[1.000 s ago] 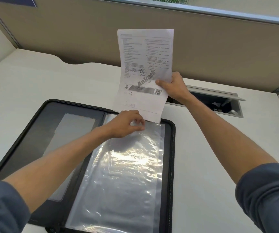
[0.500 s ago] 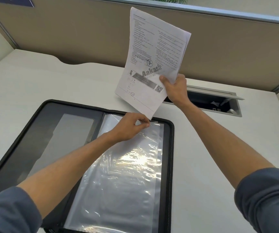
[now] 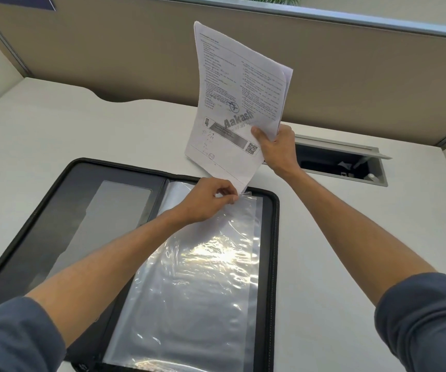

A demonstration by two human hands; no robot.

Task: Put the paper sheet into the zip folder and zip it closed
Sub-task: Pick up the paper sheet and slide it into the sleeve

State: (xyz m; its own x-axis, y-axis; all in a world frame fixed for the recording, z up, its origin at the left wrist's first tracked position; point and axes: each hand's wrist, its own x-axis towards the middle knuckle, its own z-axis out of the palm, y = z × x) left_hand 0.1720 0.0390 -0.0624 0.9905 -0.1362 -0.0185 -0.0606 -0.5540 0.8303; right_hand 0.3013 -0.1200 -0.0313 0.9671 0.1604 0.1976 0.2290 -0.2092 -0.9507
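A black zip folder (image 3: 55, 210) lies open flat on the white desk. Its right half holds clear plastic sleeves (image 3: 203, 277). My left hand (image 3: 205, 202) pinches the top edge of the front sleeve near its far right corner, lifting it slightly. My right hand (image 3: 278, 149) holds a printed paper sheet (image 3: 232, 103) by its lower right edge, upright and tilted above the folder's far edge. The sheet's bottom corner sits right at the sleeve's lifted opening, beside my left fingers.
The white desk (image 3: 337, 251) stretches to the right of the folder. A recessed cable box (image 3: 342, 165) with an open lid sits behind my right hand. A beige partition wall (image 3: 364, 84) closes off the back.
The paper rose and tilted to the right, then came lower, its bottom corner now at the sleeve opening. My left hand shifted right along the sleeve's top edge.
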